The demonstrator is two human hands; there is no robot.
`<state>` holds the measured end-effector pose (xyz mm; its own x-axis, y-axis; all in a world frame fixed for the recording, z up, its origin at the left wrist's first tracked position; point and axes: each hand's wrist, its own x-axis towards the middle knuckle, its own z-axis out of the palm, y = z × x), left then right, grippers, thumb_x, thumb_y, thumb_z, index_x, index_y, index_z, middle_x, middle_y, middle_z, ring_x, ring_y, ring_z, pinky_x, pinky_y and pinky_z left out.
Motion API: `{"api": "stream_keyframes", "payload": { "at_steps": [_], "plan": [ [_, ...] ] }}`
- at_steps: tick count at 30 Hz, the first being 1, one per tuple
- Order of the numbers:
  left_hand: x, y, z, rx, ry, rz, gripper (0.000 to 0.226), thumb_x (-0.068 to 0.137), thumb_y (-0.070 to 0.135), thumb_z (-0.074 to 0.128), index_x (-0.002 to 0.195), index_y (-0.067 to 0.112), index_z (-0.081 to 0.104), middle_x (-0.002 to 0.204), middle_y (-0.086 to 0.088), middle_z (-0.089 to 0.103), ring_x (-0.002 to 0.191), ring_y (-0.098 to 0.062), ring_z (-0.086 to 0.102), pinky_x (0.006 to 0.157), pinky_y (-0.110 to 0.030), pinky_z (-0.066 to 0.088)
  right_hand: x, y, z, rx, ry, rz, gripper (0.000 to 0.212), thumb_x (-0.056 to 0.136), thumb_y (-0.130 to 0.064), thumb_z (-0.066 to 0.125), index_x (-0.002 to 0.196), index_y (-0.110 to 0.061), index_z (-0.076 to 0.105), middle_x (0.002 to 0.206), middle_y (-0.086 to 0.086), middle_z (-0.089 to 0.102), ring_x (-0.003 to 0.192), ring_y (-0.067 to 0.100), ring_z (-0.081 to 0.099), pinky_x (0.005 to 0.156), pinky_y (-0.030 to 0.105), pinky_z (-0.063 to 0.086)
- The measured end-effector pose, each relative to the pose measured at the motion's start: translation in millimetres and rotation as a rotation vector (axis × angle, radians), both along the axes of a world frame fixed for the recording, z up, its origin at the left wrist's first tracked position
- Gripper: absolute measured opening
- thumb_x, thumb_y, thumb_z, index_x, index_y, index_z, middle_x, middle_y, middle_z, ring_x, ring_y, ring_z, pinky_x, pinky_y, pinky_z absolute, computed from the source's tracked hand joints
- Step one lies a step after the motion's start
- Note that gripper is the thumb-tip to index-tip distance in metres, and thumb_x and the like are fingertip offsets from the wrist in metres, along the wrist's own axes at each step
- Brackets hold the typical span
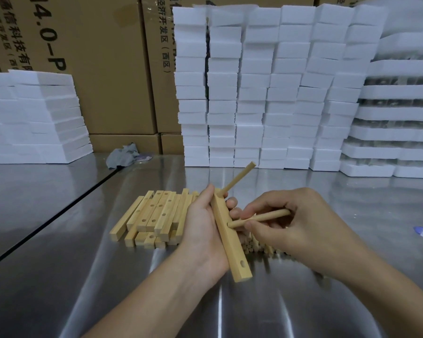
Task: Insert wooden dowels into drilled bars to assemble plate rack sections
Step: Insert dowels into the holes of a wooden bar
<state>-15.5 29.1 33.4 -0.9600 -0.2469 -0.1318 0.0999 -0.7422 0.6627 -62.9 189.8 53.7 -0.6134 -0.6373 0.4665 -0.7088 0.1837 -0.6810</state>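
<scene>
My left hand (202,225) grips a drilled wooden bar (230,237), held on edge and slanting toward me. One dowel (238,178) sticks out of the bar's far hole, pointing up and to the right. My right hand (291,218) pinches a second dowel (259,218) whose tip meets the bar's middle hole. An empty hole (242,262) shows near the bar's near end. A pile of drilled bars (154,215) lies left of my left hand. Loose dowels (257,242) lie on the table under my right hand, mostly hidden.
The steel table (108,276) has a dark seam (47,228) running diagonally at the left. White foam blocks (266,93) stand stacked behind, more at the left (34,118), cardboard boxes (95,69) beyond. A grey rag (122,156) lies at the back.
</scene>
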Motion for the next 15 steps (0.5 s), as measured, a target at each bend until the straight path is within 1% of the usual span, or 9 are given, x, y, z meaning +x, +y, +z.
{"api": "stream_keyframes", "payload": {
  "at_steps": [2, 4, 6, 8, 10, 11, 12, 13, 15],
  "plan": [
    [-1.2, -1.0, -1.1, -0.015, 0.0, -0.004, 0.033, 0.108, 0.047, 0.05, 0.103, 0.016, 0.058, 0.072, 0.002, 0.052, 0.064, -0.015, 0.047, 0.075, -0.037, 0.043, -0.6, 0.9, 1.9, 0.033, 0.011, 0.011, 0.016, 0.089, -0.023, 0.08, 0.094, -0.038, 0.082, 0.071, -0.002, 0.074, 0.054, 0.011, 0.053, 0.053, 0.021, 0.042],
    [-2.4, -1.9, -0.9, -0.02, -0.004, -0.006, 0.033, 0.109, 0.047, 0.049, 0.101, 0.017, 0.058, 0.071, 0.002, 0.051, 0.062, -0.014, 0.047, 0.072, -0.035, 0.045, -1.8, 1.5, 4.9, 0.061, -0.005, 0.041, 0.013, 0.091, -0.026, 0.08, 0.095, -0.038, 0.081, 0.075, -0.003, 0.077, 0.056, 0.013, 0.06, 0.053, 0.022, 0.045],
    [-3.9, -4.4, 2.5, -0.021, 0.009, -0.004, 0.033, 0.11, 0.047, 0.049, 0.099, 0.017, 0.058, 0.07, 0.002, 0.05, 0.059, -0.013, 0.047, 0.062, -0.031, 0.047, -4.3, -1.1, 8.0, 0.022, 0.002, 0.049, 0.009, 0.09, -0.022, 0.082, 0.092, -0.03, 0.08, 0.079, -0.01, 0.078, 0.063, 0.004, 0.068, 0.058, 0.016, 0.048],
    [-5.5, -8.3, 8.1, -0.007, 0.033, 0.004, 0.034, 0.11, 0.047, 0.048, 0.096, 0.017, 0.057, 0.069, 0.002, 0.049, 0.056, -0.012, 0.047, 0.06, -0.029, 0.047, -7.5, -6.3, 10.0, -0.076, -0.039, 0.067, 0.01, 0.087, -0.013, 0.085, 0.088, -0.02, 0.077, 0.079, -0.011, 0.078, 0.073, 0.002, 0.073, 0.065, 0.012, 0.051],
    [-8.1, -13.0, 14.1, 0.01, 0.056, 0.005, 0.035, 0.11, 0.047, 0.048, 0.094, 0.017, 0.055, 0.07, 0.001, 0.048, 0.063, -0.015, 0.052, 0.072, -0.029, 0.048, -8.7, -13.2, 14.9, -0.154, -0.103, 0.105, 0.009, 0.085, -0.012, 0.085, 0.089, -0.013, 0.077, 0.081, -0.005, 0.079, 0.076, 0.007, 0.076, 0.067, 0.015, 0.054],
    [-10.3, -15.1, 16.7, 0.007, 0.056, 0.005, 0.036, 0.111, 0.047, 0.047, 0.094, 0.016, 0.055, 0.072, 0.0, 0.049, 0.074, -0.02, 0.056, 0.08, -0.031, 0.05, -9.8, -16.8, 18.1, -0.168, -0.102, 0.11, 0.008, 0.085, -0.013, 0.085, 0.09, -0.013, 0.078, 0.081, -0.004, 0.08, 0.075, 0.009, 0.076, 0.065, 0.016, 0.054],
    [-13.2, -16.8, 19.0, -0.003, 0.047, 0.006, 0.038, 0.112, 0.047, 0.045, 0.094, 0.016, 0.055, 0.078, -0.003, 0.053, 0.087, -0.025, 0.057, 0.083, -0.034, 0.053, -11.8, -19.7, 21.4, -0.165, -0.092, 0.107, 0.007, 0.086, -0.015, 0.084, 0.09, -0.014, 0.079, 0.082, -0.004, 0.08, 0.074, 0.009, 0.076, 0.062, 0.016, 0.054],
    [-16.4, -18.0, 21.4, -0.018, 0.037, 0.005, 0.039, 0.112, 0.048, 0.043, 0.093, 0.015, 0.054, 0.089, -0.006, 0.057, 0.09, -0.026, 0.056, 0.076, -0.035, 0.055, -14.8, -22.2, 24.7, -0.156, -0.086, 0.104, 0.005, 0.088, -0.016, 0.083, 0.09, -0.014, 0.08, 0.084, -0.004, 0.08, 0.073, 0.01, 0.075, 0.061, 0.018, 0.054],
    [-24.4, -19.5, 27.2, -0.053, 0.027, 0.0, 0.039, 0.113, 0.049, 0.041, 0.095, 0.016, 0.053, 0.111, -0.008, 0.056, 0.07, -0.021, 0.057, 0.06, -0.029, 0.054, -24.0, -26.2, 31.7, -0.126, -0.075, 0.087, 0.005, 0.091, -0.017, 0.081, 0.092, -0.012, 0.08, 0.087, 0.0, 0.081, 0.075, 0.014, 0.075, 0.062, 0.021, 0.054]
  ]
}}
